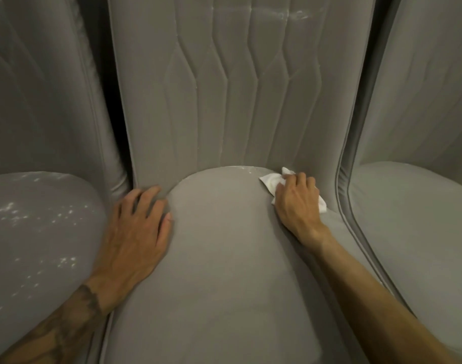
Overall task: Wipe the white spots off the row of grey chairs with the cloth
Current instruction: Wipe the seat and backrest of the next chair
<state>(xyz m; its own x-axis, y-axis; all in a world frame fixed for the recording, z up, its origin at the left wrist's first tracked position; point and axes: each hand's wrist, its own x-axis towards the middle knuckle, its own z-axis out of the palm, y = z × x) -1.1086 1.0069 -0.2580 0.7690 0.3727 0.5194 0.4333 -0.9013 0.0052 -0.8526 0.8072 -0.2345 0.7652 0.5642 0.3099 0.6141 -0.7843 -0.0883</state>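
The white cloth [270,183] is bunched at the back right corner of the middle chair's seat [219,258], right where the cushion meets the backrest [224,88]. The right hand [296,203] presses down on top of it, fingers curled together and clamped on the cloth. One crumpled end pokes out past the fingertips toward the left and the backrest, and a smaller bit shows on the far side of the hand, by the little finger.

Just left of the cloth, along the back edge of the seat, a faint white dusting [240,168] shows. More white smears [295,15] sit high on the backrest near its top right.

The left hand [138,227] lies flat on the left edge of the same seat, fingers spread and empty, fingertips reaching the corner by the backrest.

The chair on the left [40,232] has white spots [35,211] scattered over its seat. The chair on the right [413,219] sits close beside the middle one, well clear of the cloth.
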